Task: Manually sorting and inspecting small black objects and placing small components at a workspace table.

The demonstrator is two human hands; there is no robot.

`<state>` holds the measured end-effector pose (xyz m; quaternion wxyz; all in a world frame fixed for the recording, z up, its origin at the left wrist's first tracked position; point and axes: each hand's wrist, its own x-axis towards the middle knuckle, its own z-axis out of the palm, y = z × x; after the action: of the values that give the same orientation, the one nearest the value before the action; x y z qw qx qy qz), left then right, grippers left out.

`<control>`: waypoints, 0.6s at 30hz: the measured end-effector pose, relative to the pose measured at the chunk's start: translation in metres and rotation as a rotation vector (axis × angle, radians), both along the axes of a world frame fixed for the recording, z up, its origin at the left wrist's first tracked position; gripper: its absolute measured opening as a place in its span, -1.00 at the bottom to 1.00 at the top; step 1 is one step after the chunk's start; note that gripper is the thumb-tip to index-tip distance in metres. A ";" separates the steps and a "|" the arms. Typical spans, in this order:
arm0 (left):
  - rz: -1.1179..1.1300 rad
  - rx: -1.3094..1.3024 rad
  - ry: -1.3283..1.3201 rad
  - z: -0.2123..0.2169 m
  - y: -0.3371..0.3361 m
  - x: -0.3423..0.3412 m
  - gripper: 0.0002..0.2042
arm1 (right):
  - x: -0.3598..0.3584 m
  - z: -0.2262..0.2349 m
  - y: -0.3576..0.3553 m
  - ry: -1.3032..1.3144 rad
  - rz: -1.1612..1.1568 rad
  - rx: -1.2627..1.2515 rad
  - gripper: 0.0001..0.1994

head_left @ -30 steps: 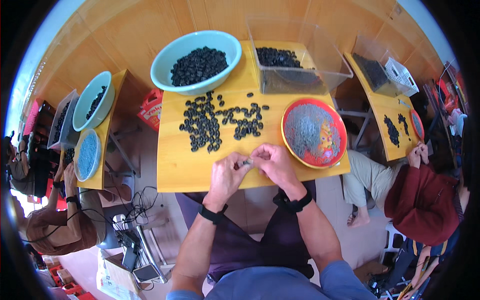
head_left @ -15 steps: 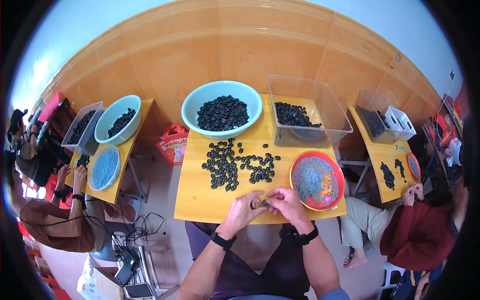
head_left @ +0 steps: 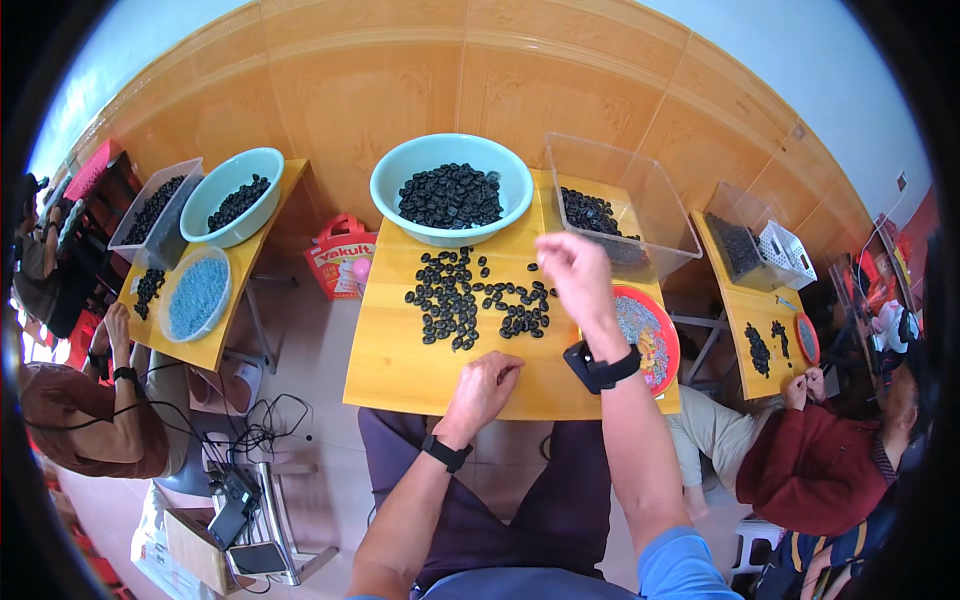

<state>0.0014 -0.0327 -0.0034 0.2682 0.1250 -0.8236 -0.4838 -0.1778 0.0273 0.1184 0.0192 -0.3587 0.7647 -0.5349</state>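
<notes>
My left hand (head_left: 484, 390) rests at the near edge of the yellow table (head_left: 400, 375), its fingers curled together; what they hold, if anything, is hidden. Raised over the table, my right hand (head_left: 578, 275) is in front of the clear plastic bin (head_left: 650, 170), which has black pieces inside. Its fingers are bent and drawn together, slightly blurred, and I cannot make out anything in them. Many small oval black pieces (head_left: 448, 300) lie loose beyond my left hand. Partly behind my right wrist sits a red-rimmed bowl (head_left: 670, 335) of small greyish bits.
A light-blue basin (head_left: 382, 195) of black pieces stands at the table's back left. Co-workers sit at side tables left (head_left: 215, 345) and right (head_left: 745, 375), with similar bins and bowls. A red bag (head_left: 335, 265) and tangled cables (head_left: 265, 430) lie on the floor.
My hands were together, fingers pinched around a small dark piece at the near edge. Now they are apart: the right has risen away toward the clear bin, while the left stays near the edge.
</notes>
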 end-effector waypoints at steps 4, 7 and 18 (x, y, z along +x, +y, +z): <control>-0.009 -0.029 0.039 -0.004 0.000 -0.002 -0.86 | 0.019 -0.059 0.015 0.157 0.019 0.267 -0.84; -0.006 -0.041 0.055 -0.005 0.000 -0.003 -0.87 | 0.027 -0.078 0.025 0.287 -0.012 0.406 -0.81; 0.105 -0.034 0.040 -0.005 0.001 -0.007 -0.89 | 0.039 -0.085 0.040 0.356 -0.031 0.522 -0.88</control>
<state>-0.0052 -0.0318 -0.0088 0.3118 0.1535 -0.8186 -0.4573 -0.1385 0.0678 0.0335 -0.0319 -0.4182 0.8728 -0.2497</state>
